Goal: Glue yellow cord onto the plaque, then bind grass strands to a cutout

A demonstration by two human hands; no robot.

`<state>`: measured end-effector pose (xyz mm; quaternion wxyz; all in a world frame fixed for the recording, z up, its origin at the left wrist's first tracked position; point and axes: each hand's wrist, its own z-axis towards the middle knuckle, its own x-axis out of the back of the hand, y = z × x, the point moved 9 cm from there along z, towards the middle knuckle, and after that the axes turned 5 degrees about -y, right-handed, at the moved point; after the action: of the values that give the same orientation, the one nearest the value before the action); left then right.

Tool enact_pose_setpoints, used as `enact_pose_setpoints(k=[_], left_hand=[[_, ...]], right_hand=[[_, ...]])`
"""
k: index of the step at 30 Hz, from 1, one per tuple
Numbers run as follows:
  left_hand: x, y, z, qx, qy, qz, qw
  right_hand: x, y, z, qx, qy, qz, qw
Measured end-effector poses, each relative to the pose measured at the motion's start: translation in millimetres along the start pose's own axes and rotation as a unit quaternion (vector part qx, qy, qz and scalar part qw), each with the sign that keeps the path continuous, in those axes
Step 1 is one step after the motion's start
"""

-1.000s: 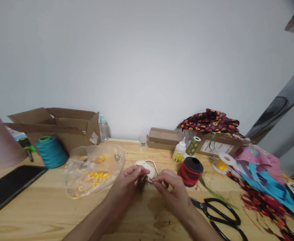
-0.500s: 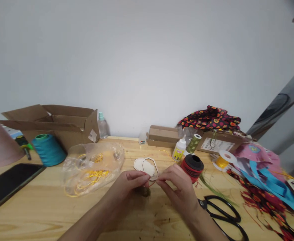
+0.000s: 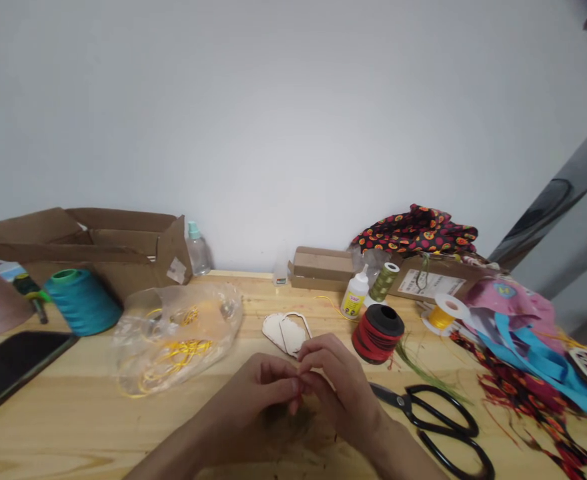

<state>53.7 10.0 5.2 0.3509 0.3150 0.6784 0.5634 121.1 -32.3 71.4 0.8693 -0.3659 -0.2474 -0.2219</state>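
My left hand (image 3: 258,393) and my right hand (image 3: 336,383) meet low over the wooden table (image 3: 73,427), fingertips pinched together on something small between them. What they hold is hidden by the fingers; a dark blur lies just under them. Thin pale wooden cut-outs (image 3: 287,331) lie flat just beyond my hands. A red thread spool with a black top (image 3: 377,333) stands to the right of them.
Black scissors (image 3: 438,423) lie right of my right hand. A clear plastic bag with yellow cord (image 3: 173,337), a teal thread cone (image 3: 81,301), a cardboard box (image 3: 88,243) and a dark phone (image 3: 8,370) sit left. Glue bottle (image 3: 354,297), olive spool (image 3: 384,281), yellow spool (image 3: 443,313) and fabrics (image 3: 518,333) crowd the right.
My hands have drawn together and nearer to me, from apart with a red thread between them to fingertips touching. The dark tuft once in my left fingers no longer shows clearly.
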Motion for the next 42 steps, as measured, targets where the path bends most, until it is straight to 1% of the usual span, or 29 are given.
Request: enact_pose_setpoints(k=[3,5,8,13,16,19,21,22,24,26,29,32,34,36,37,40,42], left_hand=[[-1.0,-2,-1,0.01,-0.007,-0.001,1.0],[-0.9,-3,-2,0.018,-0.007,-0.017,1.0],[-0.7,-1,-3,0.01,-0.004,-0.028,1.0],[-2.5,-1,-2,0.004,-0.011,0.047,0.999],[-2.0,-1,0,-0.007,-0.006,0.062,0.998],[3.7,2,1,-0.021,0.017,0.063,0.998],[10.2,2,1,-0.016,0.041,0.067,0.997],[12.5,2,1,-0.011,0.048,0.062,0.997],[14.8,1,1,-0.009,0.049,0.028,0.998],[15.6,0,0,-0.002,0.048,-0.005,0.999],[16.4,2,-1,0.0,0.056,-0.012,0.998],[17.9,6,-1,-0.008,0.068,-0.016,0.998],[22.4,7,-2,-0.008,0.097,-0.02,0.995],[26.0,7,-3,-0.013,0.121,-0.034,0.992],[25.9,8,-4,-0.019,0.123,-0.043,0.991],[24.4,12,-4,-0.038,0.117,-0.059,0.991],[27.5,14,-4,-0.046,0.131,-0.051,0.989]], right_hand=[[-6,6,-2,-0.025,-0.022,0.064,0.997],[-8,11,-5,-0.052,-0.037,0.086,0.994],[-11,18,-8,-0.087,-0.055,0.109,0.989],[-16,28,-10,-0.143,-0.078,0.121,0.979],[-17,37,-10,-0.192,-0.062,0.147,0.968],[-17,48,-11,-0.249,-0.023,0.234,0.939],[-17,52,-13,-0.272,0.0,0.281,0.92],[-16,53,-14,-0.276,0.006,0.288,0.917],[-12,50,-13,-0.263,0.011,0.263,0.928],[-8,41,-12,-0.229,0.005,0.214,0.95],[-6,28,-11,-0.173,-0.014,0.168,0.97],[-6,23,-12,-0.149,-0.025,0.203,0.968],[-1,28,-12,-0.161,0.002,0.225,0.961],[4,32,-11,-0.169,0.026,0.206,0.963],[4,32,-9,-0.166,0.023,0.188,0.968],[-4,29,-3,-0.148,-0.012,0.146,0.978],[-6,30,-3,-0.147,-0.007,0.124,0.981]])
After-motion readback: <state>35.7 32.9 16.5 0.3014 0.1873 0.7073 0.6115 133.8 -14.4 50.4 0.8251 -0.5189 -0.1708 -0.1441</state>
